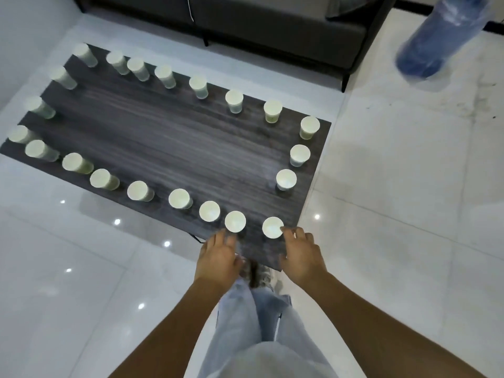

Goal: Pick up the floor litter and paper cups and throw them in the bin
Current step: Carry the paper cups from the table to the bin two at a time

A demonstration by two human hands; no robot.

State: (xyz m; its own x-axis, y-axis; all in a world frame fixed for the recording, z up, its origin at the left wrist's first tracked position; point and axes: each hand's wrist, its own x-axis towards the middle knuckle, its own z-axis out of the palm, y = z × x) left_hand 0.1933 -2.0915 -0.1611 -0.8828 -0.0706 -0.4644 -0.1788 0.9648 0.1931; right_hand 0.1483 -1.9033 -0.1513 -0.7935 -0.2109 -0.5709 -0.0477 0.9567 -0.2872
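Pale jeans (240, 317) sit nearest; above them, both grips reach out loose-fingered, holding nothing: left hand (218, 257) and right hand (302, 257) at 2 cups (235, 221) on the dark surface (163, 137).

White paper cups (234, 221) ring the dark wood-grain bench (169, 137) edge, closely spaced along near side; bench middle bare, open from above. Glossy white tiled floor (395, 186) right of bench open (blue bin (433, 42) far corner).
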